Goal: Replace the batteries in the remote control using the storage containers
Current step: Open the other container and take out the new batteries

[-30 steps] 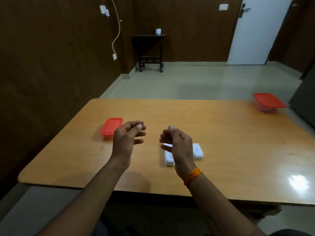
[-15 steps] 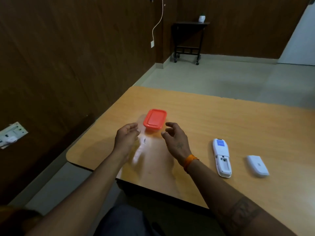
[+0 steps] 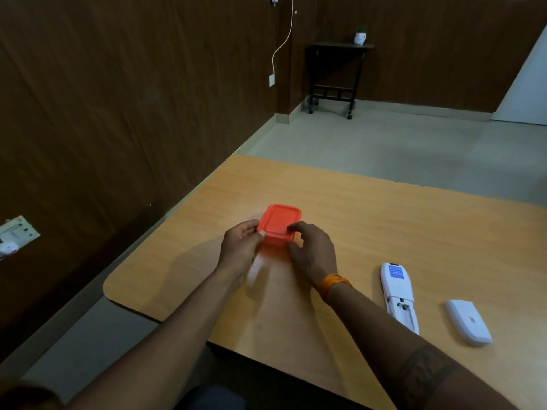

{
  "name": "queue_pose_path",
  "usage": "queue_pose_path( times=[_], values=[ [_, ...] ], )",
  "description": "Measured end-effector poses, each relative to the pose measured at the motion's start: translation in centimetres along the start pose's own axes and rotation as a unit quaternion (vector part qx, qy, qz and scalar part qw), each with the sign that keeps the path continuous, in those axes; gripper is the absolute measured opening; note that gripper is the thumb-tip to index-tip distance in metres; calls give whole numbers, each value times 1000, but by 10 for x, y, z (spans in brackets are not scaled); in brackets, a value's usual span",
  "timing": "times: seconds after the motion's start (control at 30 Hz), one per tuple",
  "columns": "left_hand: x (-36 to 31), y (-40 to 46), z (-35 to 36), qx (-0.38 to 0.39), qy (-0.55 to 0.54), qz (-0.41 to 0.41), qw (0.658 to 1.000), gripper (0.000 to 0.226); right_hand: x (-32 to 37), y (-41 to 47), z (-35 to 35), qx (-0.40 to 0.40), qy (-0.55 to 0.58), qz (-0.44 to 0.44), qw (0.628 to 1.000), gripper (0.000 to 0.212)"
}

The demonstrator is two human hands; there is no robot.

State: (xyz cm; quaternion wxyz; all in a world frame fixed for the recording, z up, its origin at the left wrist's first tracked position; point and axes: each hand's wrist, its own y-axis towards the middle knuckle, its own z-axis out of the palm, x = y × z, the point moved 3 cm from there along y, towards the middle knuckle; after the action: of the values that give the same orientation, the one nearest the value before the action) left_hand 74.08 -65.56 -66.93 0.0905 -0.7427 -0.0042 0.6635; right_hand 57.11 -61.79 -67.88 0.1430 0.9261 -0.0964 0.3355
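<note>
Two hands, left hand (image 3: 241, 247) and right hand (image 3: 312, 250), seemingly gripping one red-lidded container (image 3: 279, 221).

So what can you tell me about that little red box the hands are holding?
The red box is a small, squarish plastic container with rounded corners. Its orange-red lid is on, with a raised rim around the top. The base below looks see-through with a reddish tint; nothing inside can be made out. It sits upright on the wooden table, near the left edge. The left hand holds its left side and the right hand holds its right side, with fingers curled over the lid's near corners.
</note>
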Motion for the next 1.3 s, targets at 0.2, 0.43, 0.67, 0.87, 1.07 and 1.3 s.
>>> queue_pose_path(
  times=[0.2,0.43,0.67,0.87,1.07,1.3],
  values=[
    [-22,-40,30,8,79,82,993,74,-1,-41,-43,-102,54,1,993,32],
    [-33,-103,79,-16,276,166,947,111,-10,-97,-98,-102,117,26,988,28],
    [-20,-140,100,-69,252,161,952,102,-19,-134,-128,-54,104,21,993,29],
    [-8,-150,110,-71,214,168,960,93,-30,-145,-130,-100,-14,-91,991,29],
    [-7,-148,119,-76,173,189,964,71,-42,-138,-131,-93,22,-133,986,31],
    [-4,-142,114,-59,166,223,959,73,-45,-134,-129,-101,63,-129,984,29]
  ],
)
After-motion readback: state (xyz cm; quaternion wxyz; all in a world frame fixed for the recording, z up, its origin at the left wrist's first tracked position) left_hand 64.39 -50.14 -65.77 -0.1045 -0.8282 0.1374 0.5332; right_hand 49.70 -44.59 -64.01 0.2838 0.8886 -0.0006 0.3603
